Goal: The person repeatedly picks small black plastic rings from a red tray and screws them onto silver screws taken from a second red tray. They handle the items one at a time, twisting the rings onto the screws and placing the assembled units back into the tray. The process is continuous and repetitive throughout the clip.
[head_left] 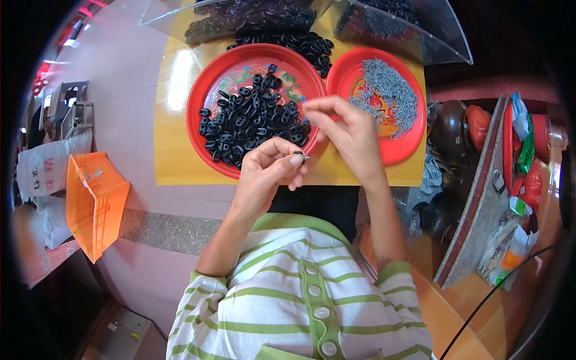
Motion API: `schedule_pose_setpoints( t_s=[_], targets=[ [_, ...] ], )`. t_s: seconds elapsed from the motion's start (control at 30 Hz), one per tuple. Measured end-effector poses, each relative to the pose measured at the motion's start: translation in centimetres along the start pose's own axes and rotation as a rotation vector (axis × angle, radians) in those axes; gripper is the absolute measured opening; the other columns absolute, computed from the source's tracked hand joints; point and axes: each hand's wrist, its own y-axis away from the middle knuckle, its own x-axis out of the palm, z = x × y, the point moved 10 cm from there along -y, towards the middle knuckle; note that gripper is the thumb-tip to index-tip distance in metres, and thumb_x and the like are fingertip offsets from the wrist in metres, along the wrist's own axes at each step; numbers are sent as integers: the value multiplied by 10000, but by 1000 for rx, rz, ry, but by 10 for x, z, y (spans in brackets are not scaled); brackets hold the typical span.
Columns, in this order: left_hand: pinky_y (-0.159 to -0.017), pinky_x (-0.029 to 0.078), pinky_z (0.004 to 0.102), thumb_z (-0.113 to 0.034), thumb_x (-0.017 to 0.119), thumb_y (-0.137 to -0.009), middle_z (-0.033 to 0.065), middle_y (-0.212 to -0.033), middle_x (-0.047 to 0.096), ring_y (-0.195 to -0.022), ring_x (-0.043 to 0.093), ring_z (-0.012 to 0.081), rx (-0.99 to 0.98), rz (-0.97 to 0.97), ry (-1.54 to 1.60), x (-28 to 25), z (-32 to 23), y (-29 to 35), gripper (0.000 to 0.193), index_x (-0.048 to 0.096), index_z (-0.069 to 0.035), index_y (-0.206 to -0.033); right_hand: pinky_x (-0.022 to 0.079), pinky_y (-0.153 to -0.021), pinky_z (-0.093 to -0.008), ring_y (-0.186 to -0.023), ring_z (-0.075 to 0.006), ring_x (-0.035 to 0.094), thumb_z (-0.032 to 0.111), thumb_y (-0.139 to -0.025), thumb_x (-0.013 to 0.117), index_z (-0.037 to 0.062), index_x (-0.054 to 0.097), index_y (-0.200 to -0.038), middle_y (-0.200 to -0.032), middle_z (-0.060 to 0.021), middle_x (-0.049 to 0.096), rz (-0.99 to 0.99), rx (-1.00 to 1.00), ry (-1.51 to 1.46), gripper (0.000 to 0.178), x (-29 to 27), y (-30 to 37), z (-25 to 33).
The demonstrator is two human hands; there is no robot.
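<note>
Between the thumb and fingertips of my left hand [268, 166] is a small black plastic piece [299, 153] with a thin metal screw sticking out of its right end. My right hand [348, 127] hangs above it, over the gap between the two red dishes. Its thumb and forefinger are drawn together, and anything between them is too small to make out. Just beyond my left hand, a round red tray [196, 90] carries a heap of black oval pieces [252, 117] with holes. To the right, a red plate [393, 153] holds a pile of small grey screws [393, 90].
Clear plastic bins [252, 18] of black parts stand at the table's far edge, with more black pieces [309, 48] spilled before them. Yellow sheeting covers the table [171, 138]. An orange crate [96, 201] is at the left; jars and bags crowd a stone-edged ledge [474, 198] at the right.
</note>
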Motion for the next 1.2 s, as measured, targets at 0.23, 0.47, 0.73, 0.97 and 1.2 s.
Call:
schedule_pose_setpoints(
  t_s=[0.23,0.47,0.73,0.97,1.2],
  targets=[
    [-512,466,215,-76,612,-846,87,-751,632,-583,587,108,-10,-35,-7,-6,-1,2,83,579,-11,-887,462,-808,-392,-935,-302,557,54,-768,643,9,635,-905,-903,-137,596,17,-501,457,144,33,-69,14],
    [-518,471,212,-77,610,-852,79,-756,635,-589,589,101,-45,-69,6,-12,-1,-8,77,586,-15,-892,475,-762,-410,-855,-318,563,82,-756,670,22,625,-882,-842,-135,561,85,-501,671,147,52,-72,9],
    [-600,487,234,-65,608,-860,83,-798,636,-658,598,107,75,-86,51,-18,-23,-20,96,584,6,-920,502,-584,-239,-637,-94,611,4,-790,625,9,572,-904,-741,-55,645,39,-59,29,126,22,-66,-4],
    [-795,499,264,-25,577,-876,98,-1063,593,-895,603,134,361,-197,-9,-15,-52,-33,70,611,10,-925,499,-607,-193,-792,-55,596,3,-831,646,11,591,-923,-885,-29,622,91,-6,-402,107,13,-37,-3],
    [-833,498,273,-27,576,-882,95,-1065,599,-910,603,129,471,-187,-127,3,-57,-26,89,615,17,-949,513,-608,-208,-788,-76,617,-22,-837,621,9,607,-1000,-901,-46,655,6,-84,-257,167,1,-15,11]
  ],
)
